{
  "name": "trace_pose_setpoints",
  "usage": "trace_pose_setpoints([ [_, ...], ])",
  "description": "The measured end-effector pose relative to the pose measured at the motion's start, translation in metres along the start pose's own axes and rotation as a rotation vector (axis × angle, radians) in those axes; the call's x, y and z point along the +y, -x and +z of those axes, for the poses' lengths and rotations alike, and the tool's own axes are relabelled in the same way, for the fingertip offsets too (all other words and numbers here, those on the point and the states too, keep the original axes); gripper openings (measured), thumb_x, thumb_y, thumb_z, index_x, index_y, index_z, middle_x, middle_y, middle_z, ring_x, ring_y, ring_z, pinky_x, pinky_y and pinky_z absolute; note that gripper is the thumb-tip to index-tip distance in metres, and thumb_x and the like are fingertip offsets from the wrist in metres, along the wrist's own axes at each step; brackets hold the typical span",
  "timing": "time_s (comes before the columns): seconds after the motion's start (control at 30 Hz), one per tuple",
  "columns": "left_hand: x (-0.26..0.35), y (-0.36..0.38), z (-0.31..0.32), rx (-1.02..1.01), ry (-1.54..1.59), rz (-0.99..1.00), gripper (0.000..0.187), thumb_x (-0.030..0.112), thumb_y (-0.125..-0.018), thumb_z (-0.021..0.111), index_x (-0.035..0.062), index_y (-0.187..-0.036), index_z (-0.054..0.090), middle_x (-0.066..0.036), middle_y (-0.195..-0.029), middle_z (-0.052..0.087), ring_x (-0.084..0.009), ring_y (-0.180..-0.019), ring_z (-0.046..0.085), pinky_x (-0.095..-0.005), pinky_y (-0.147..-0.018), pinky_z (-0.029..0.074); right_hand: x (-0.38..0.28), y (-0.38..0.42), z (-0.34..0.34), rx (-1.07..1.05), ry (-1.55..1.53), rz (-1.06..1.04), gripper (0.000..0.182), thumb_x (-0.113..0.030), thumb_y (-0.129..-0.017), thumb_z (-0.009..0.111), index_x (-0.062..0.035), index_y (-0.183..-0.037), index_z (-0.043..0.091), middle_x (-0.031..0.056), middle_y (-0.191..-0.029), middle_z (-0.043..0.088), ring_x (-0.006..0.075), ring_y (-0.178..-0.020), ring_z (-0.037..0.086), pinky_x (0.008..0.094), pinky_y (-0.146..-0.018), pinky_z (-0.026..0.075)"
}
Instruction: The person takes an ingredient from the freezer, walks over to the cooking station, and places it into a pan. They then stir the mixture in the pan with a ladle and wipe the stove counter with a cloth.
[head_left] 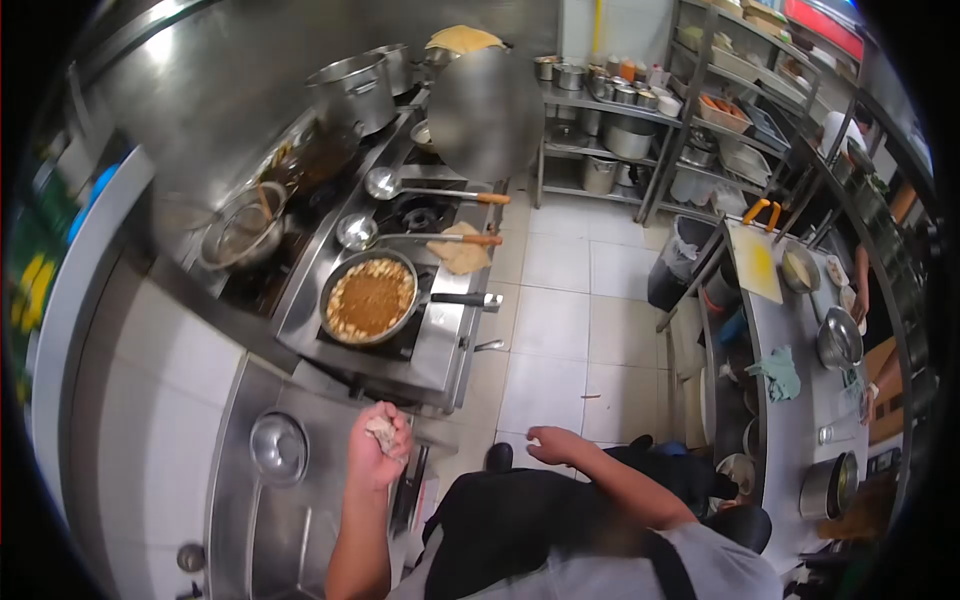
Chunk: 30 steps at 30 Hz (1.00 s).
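**Cloth [382,432] bunched in the left hand [372,458], pan [370,297] at 12 o'clock**

Clock directions run from the left hand, with 12 pointing away from the body. The pale, crumpled cloth sits inside that hand, fingers folded tightly round it, near the front of the stove [425,366] and touching nothing else. The right hand [556,446] hangs at 3 o'clock, well apart, fingers loosely bent; whether it holds anything, I cannot tell.

At 12 o'clock the pan rests on the stove, with brown liquid in it and pale chunks mostly round the rim. Its handle [462,299], at 1 o'clock, juts past the stove's edge. Beyond lie a ladle [357,232] and a tan rag [462,262]. A steel bowl [279,447] stands at 9 o'clock.

For good handling, keep the cloth gathered in the palm, with no loose corner trailing toward the burners or into the liquid. As a ball it probably shields only part of the hand; near hot metal, folding it flat and thick would likely serve better. Keep both forearms clear of the handle, since a knock could spill the pan.
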<state>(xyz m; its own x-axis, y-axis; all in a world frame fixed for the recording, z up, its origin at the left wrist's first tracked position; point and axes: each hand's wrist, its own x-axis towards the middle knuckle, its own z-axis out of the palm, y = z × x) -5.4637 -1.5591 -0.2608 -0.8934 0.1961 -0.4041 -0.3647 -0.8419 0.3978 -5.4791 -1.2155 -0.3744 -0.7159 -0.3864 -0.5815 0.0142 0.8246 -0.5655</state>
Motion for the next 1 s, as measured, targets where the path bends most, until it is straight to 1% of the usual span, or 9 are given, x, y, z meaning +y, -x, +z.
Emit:
trace_pose_setpoints([
  [0.13, 0.051, -0.144, 0.058, -0.059, -0.039, -0.011, 0.021, 0.026, -0.095, 0.055, 0.0076, -0.085, 0.057, -0.007, -0.074, 0.060, -0.0173, -0.057, 0.056, -0.0273, -0.040, 0.039, 0.155, -0.066, 0.009, -0.155, 0.085, 0.015, 0.048, -0.036, -0.086, 0.062, -0.0043, -0.122, 0.064, 0.0193, -0.114, 0.070, 0.0352, -0.107, 0.067, 0.0452, -0.090, 0.053],
  [0.27, 0.099, -0.311, 0.109, -0.148, -0.129, 0.022, 0.019, 0.026, -0.094, 0.057, 0.0090, -0.085, 0.058, -0.006, -0.073, 0.061, -0.0166, -0.057, 0.056, -0.0264, -0.041, 0.039, 0.264, -0.062, -0.027, -0.004, -0.197, 0.387, 0.040, -0.038, -0.083, 0.066, -0.0049, -0.105, 0.073, 0.0184, -0.101, 0.073, 0.0351, -0.094, 0.070, 0.0470, -0.080, 0.054],
  [0.47, 0.156, -0.556, 0.187, -0.088, -0.142, 0.179, 0.018, 0.024, -0.092, 0.059, 0.0084, -0.082, 0.059, -0.006, -0.071, 0.060, -0.0165, -0.055, 0.057, -0.0259, -0.040, 0.039, 0.495, -0.101, -0.040, -0.047, 0.033, 0.129, 0.035, -0.035, -0.081, 0.070, -0.0065, -0.102, 0.073, 0.0161, -0.103, 0.072, 0.0356, -0.101, 0.068, 0.0468, -0.086, 0.052],
  [0.53, 0.162, -0.627, 0.188, -0.043, -0.104, 0.240, 0.017, 0.024, -0.091, 0.059, 0.0083, -0.084, 0.059, -0.006, -0.070, 0.060, -0.0170, -0.056, 0.057, -0.0263, -0.041, 0.038, 0.537, -0.111, -0.102, 0.037, -0.136, 0.079, 0.037, -0.034, -0.080, 0.071, -0.0074, -0.106, 0.072, 0.0153, -0.108, 0.071, 0.0364, -0.105, 0.066, 0.0467, -0.089, 0.052],
  [0.67, 0.164, -0.742, 0.177, 0.102, -0.020, 0.287, 0.018, 0.023, -0.093, 0.054, 0.0078, -0.084, 0.057, -0.007, -0.069, 0.058, -0.0177, -0.055, 0.057, -0.0267, -0.040, 0.038, 0.482, -0.154, -0.351, -0.293, 0.639, -0.052, 0.044, -0.032, -0.083, 0.072, -0.0072, -0.118, 0.067, 0.0117, -0.117, 0.068, 0.0322, -0.112, 0.063, 0.0433, -0.096, 0.049],
  [0.77, 0.180, -0.799, 0.192, 0.165, -0.012, 0.316, 0.020, 0.023, -0.095, 0.050, 0.0078, -0.083, 0.056, -0.007, -0.067, 0.057, -0.0181, -0.053, 0.056, -0.0268, -0.040, 0.038, 0.512, -0.215, -0.490, 0.045, 0.914, -0.061, 0.033, -0.027, -0.088, 0.067, -0.0045, -0.112, 0.068, 0.0069, -0.100, 0.069, 0.0236, -0.094, 0.067, 0.0399, -0.082, 0.057],
  [0.83, 0.198, -0.842, 0.200, 0.276, -0.049, 0.316, 0.020, 0.023, -0.095, 0.050, 0.0080, -0.083, 0.055, -0.007, -0.066, 0.056, -0.0183, -0.053, 0.056, -0.0268, -0.040, 0.038, 0.470, -0.236, -0.562, 0.634, -0.662, 0.495, 0.022, -0.021, -0.089, 0.062, -0.0023, -0.099, 0.068, 0.0020, -0.080, 0.061, 0.0145, -0.074, 0.062, 0.0362, -0.058, 0.058],
  [0.93, 0.233, -0.906, 0.216, 0.323, -0.092, 0.372, 0.020, 0.024, -0.095, 0.050, 0.0088, -0.083, 0.054, -0.007, -0.066, 0.056, -0.0184, -0.053, 0.056, -0.0271, -0.040, 0.039, 0.462, -0.281, -0.625, 0.825, -0.721, 0.464, 0.020, -0.018, -0.089, 0.058, -0.0025, -0.094, 0.068, 0.0007, -0.068, 0.052, 0.0106, -0.062, 0.055, 0.0306, -0.042, 0.052],
  [1.0, 0.255, -0.953, 0.222, 0.367, -0.191, 0.417, 0.018, 0.023, -0.094, 0.051, 0.0079, -0.084, 0.055, -0.007, -0.068, 0.057, -0.0185, -0.052, 0.056, -0.0277, -0.040, 0.039, 0.457, -0.294, -0.646, 0.651, -0.651, 0.409, 0.021, -0.021, -0.090, 0.058, -0.0037, -0.094, 0.069, 0.0009, -0.068, 0.053, 0.0119, -0.062, 0.056, 0.0335, -0.050, 0.055],
])
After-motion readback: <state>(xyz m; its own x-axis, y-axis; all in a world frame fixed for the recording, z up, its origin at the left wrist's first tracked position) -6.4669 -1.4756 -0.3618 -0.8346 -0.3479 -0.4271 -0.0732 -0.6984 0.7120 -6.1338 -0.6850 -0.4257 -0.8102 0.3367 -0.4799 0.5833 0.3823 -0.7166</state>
